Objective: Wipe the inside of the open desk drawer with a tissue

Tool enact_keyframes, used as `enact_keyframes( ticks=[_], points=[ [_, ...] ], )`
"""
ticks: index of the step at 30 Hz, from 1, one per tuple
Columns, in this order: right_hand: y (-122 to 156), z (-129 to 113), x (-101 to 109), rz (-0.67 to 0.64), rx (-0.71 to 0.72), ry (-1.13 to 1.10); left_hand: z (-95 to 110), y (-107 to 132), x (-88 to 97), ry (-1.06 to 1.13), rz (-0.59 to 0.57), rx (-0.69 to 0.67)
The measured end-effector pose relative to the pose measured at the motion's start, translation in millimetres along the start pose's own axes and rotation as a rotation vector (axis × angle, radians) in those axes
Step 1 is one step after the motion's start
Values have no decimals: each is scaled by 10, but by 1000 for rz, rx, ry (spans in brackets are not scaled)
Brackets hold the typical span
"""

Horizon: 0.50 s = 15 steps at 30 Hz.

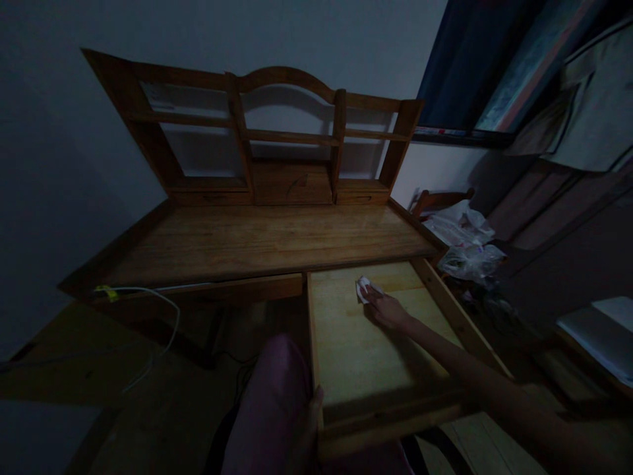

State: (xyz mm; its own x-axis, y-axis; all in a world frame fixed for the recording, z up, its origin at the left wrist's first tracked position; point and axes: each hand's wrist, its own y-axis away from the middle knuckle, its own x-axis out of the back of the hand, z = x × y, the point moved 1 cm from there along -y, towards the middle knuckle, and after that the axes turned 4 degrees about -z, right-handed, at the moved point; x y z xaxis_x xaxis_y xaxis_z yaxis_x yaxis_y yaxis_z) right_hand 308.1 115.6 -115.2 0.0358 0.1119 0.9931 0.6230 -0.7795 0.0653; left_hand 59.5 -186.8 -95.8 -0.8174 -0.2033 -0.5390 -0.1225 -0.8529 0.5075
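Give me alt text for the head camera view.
A right hand presses a white cloth onto the floor of a pulled-out wooden drawer, while the left hand grips its front corner, below a dim wooden desk.

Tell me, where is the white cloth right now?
The white cloth lies inside the pulled-out drawer, near its back, under the fingertips of the right hand, right of the picture's centre.

The room is dim. A wooden bench (257, 241) stands against a plain grey wall (59, 165), and on its back part sits a wooden shelf unit (277, 132) with an arched top. To the right there is a dark curtain (459, 59), a chair back (440, 198) and some plastic bags (465, 241). A white cable (163, 323) hangs down toward the brown floor (99, 389).
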Motion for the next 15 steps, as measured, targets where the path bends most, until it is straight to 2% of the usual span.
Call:
enact_keyframes(
  ticks=[5,9,12,15],
  points=[
    [317,6,-93,2,85,-22,-23,-82,-31,-9,-2,23],
    [557,-43,-86,-7,82,-29,-39,-98,-17,-14,-6,33],
    [658,-77,-16,-60,74,-64,-46,-65,8,-16,3,17],
    [680,-130,188,-138,1,-98,-55,-62,27,-20,19,4]
  ],
)
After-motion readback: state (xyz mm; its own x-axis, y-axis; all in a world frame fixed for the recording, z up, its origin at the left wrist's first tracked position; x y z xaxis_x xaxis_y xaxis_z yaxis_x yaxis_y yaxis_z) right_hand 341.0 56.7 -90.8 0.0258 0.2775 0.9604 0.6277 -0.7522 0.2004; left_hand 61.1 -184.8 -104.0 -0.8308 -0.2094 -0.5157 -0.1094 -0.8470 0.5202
